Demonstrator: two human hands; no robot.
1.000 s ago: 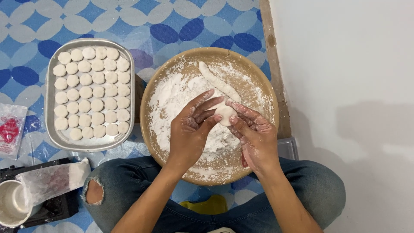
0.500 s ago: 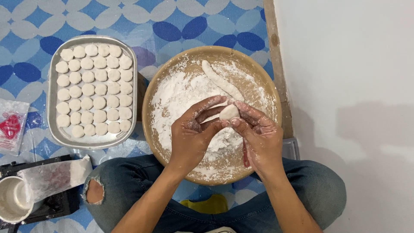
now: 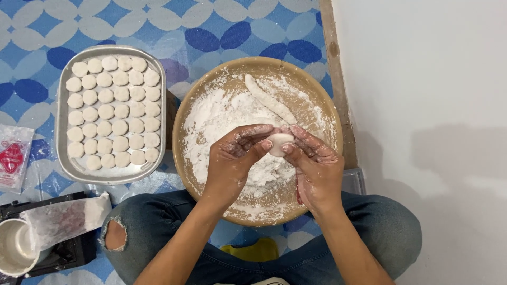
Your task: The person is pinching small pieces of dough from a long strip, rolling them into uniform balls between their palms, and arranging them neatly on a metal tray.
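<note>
At far left I see a metal tray [image 3: 62, 113] filled with rows of flat white dough discs [image 3: 113, 112]. My left hand [image 3: 232, 158] and right hand [image 3: 316, 166] meet above the floured wooden bowl [image 3: 182, 126], fingertips pinching a small dough ball [image 3: 279, 143]; its underside seems hidden. A dough rope [image 3: 270, 100] lies farther back.
</note>
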